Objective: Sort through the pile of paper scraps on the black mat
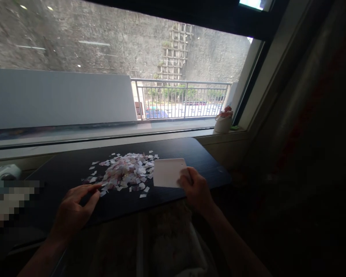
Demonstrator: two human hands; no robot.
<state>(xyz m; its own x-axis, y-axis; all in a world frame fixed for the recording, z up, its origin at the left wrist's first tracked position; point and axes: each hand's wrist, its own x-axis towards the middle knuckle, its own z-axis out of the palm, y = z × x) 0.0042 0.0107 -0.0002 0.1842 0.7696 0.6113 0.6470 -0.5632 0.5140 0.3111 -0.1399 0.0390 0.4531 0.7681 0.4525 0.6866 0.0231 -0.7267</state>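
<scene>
A heap of small white and pinkish paper scraps (pixel 126 171) lies on the dark table (pixel 210 163), with single pieces scattered round its edges. In my right hand (pixel 196 190) is a flat white card (pixel 167 172) with rounded corners and a small dark mark near its upper right one. The fingers grip its right end, and the card's left edge stands close to the right side of the heap. My left hand (pixel 76 204) is at the heap's lower left, fingers stretched out and thumb apart, fingertips near the outermost scraps. I cannot tell whether it touches them.
Beyond the table run a window sill and a large window. A white pot-like container (pixel 223 123) with something reddish on top stands on the sill at the right. A pale appliance (pixel 4 172) is at the far left, beside a blurred-out patch.
</scene>
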